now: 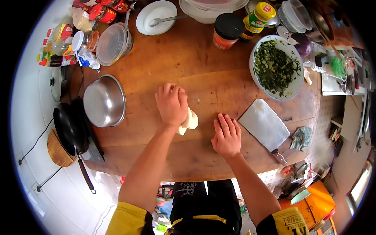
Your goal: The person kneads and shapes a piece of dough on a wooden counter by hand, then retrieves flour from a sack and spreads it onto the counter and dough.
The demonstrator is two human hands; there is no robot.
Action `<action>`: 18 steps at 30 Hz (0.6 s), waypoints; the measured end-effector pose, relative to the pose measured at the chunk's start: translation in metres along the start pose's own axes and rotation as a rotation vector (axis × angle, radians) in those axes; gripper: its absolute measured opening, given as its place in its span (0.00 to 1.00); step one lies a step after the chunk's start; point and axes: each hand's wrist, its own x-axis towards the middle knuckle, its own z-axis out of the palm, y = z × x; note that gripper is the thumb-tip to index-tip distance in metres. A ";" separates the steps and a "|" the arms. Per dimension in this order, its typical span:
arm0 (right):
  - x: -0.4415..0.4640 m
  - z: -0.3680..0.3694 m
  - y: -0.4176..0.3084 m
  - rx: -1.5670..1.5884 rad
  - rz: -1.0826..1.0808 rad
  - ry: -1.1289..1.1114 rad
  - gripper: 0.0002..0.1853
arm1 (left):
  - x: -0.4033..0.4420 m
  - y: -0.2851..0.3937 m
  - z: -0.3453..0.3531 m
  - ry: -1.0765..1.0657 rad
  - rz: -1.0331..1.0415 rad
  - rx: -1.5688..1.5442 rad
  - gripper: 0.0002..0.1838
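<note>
On table (pixel 203 160): greens bowl (pixel 292 50) at far right; basin (pixel 105 100) at left; cleaver (pixel 265 126) just beside right hand (pixel 227 137). Left hand (pixel 171 103): half-closed over dough (pixel 192 120), near mid-table. Right hand: palm down, fingers extended, holding nothing.

The place is a kitchen, as shown by the wooden worktop (pixel 207 70) bearing pale dough (pixel 191 120), a broad cleaver (pixel 265 124), a white bowl (pixel 254 78) of chopped greens (pixel 276 66), and bottles (pixel 62 46), with a black pan (pixel 69 127) beside it.
</note>
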 end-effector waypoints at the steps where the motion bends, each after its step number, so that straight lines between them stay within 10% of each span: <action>1: -0.001 0.001 0.000 -0.004 0.003 0.001 0.26 | 0.005 -0.004 -0.001 -0.002 -0.001 0.004 0.08; 10: -0.001 -0.004 0.002 0.033 -0.015 0.032 0.24 | 0.017 -0.005 -0.002 -0.068 0.156 0.064 0.16; 18: -0.001 -0.003 -0.001 0.009 -0.032 0.087 0.25 | -0.055 0.054 -0.052 -0.447 -0.246 -0.047 0.22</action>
